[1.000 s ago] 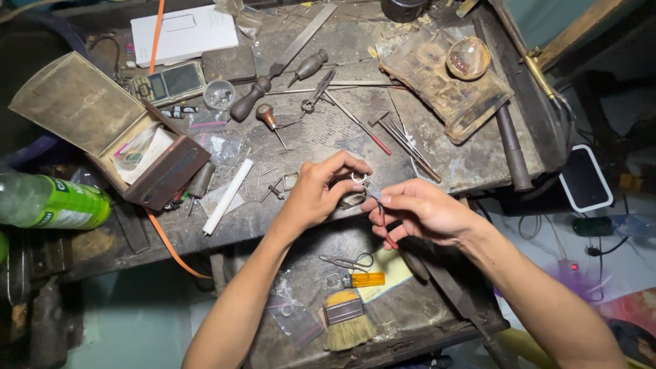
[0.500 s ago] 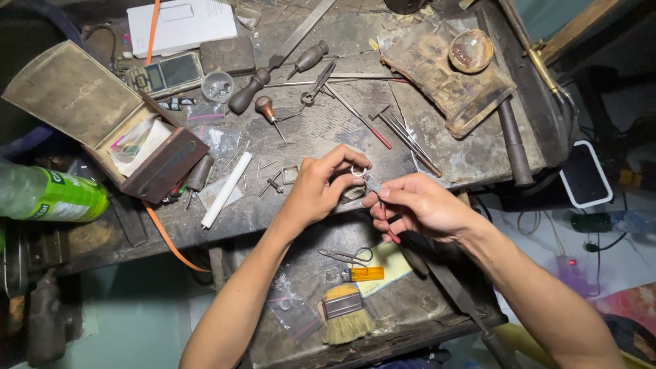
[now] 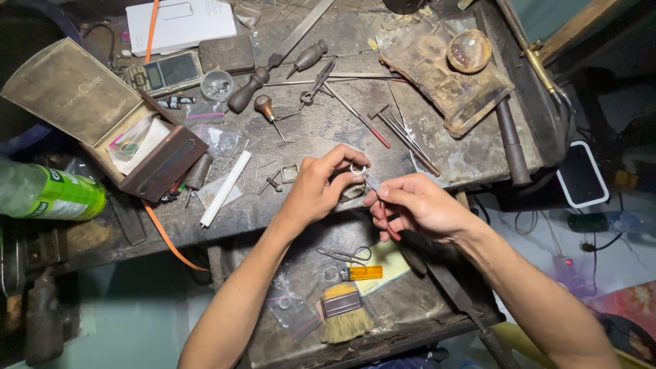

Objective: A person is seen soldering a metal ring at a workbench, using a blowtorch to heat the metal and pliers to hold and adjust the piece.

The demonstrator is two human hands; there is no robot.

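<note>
left hand (image 3: 320,188) pinches ring (image 3: 358,169) at surface (image 3: 328,133) edge | right hand (image 3: 417,205) grips thin tool (image 3: 379,198) touching ring | open brown box (image 3: 102,119), green bottle (image 3: 48,195) far left of left hand | white packet (image 3: 181,24) far above

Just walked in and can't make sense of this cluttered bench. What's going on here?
A person works over a worn workbench. The left hand pinches a small metal ring at the bench edge, while the right hand holds a thin red-handled tool with its tip at the ring. A brush lies in the drawer below.
</note>
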